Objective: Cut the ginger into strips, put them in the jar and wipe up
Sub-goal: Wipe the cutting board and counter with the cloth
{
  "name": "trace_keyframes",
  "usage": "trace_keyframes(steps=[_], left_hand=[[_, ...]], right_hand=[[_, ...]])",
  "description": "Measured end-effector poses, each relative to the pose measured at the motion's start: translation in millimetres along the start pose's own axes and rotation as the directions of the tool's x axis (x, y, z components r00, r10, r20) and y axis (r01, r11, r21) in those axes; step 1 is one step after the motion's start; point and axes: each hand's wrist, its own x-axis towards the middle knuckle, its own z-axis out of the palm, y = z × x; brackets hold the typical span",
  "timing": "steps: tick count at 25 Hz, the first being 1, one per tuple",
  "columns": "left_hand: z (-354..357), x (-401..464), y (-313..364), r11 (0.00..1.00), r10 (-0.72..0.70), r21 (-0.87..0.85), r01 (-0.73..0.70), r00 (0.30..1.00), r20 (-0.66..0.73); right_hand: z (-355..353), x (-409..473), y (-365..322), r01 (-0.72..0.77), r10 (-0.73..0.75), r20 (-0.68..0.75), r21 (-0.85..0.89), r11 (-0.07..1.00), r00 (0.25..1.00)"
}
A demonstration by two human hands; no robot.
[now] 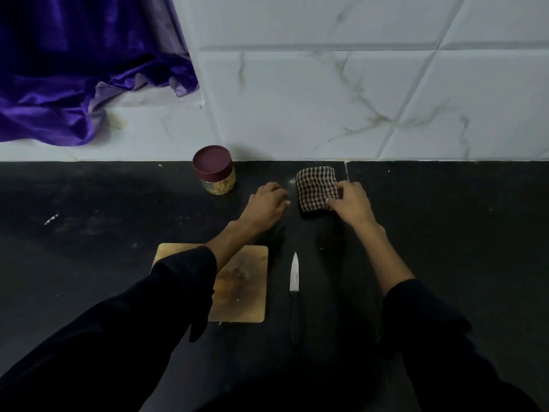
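One jar (214, 171), one checked cloth (316, 187), one cutting board (240, 286), one knife (294, 281), two hands; perhaps one purple drape (74, 69).

On the black counter (89, 203), a folded checked cloth (316, 187) lies at about one o'clock. The right hand (352, 203) pinches its right edge. The left hand (267, 203), fingers curled loosely, rests on the counter just beside the cloth at twelve o'clock. A jar (214, 171) with a maroon lid stands at eleven, pale strips inside. The wooden board (240, 286) lies at seven o'clock, the knife (294, 281) just right of it, tip pointing away.
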Motion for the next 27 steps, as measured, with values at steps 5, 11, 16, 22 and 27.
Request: trace_keyframes(steps=[5, 11, 16, 22, 27], left_hand=[[20.5, 37.3, 1.6, 0.995, -0.068, 0.083, 0.060, 0.994, 0.090], [33.9, 47.0, -9.5, 0.990, -0.106, 0.105, 0.093, 0.987, 0.122], [24.4, 25.7, -16.5, 0.986, -0.118, 0.132, 0.101, 0.985, 0.130], [1.1, -37.6, -19.1, 0.996, -0.074, 0.050, 0.070, 0.994, 0.076], [-15.5, -138.6, -62.9, 0.966, -0.192, -0.183, 0.182, 0.981, -0.038]], right_hand=[[6.9, 58.5, 11.9, -0.155, 0.155, 0.005, 0.064, 0.986, 0.988], [30.1, 93.7, 1.4, -0.348, 0.337, 0.136, 0.058, 0.936, 0.931], [29.1, 81.7, -7.3, -0.358, 0.285, 0.227, 0.426, 0.831, 0.931], [16.5, 5.1, -33.8, -0.191, 0.121, 0.148, 0.707, 0.681, 0.982], [31.7, -85.3, -68.7, -0.400, -0.022, 0.417, 0.885, 0.239, 0.909]])
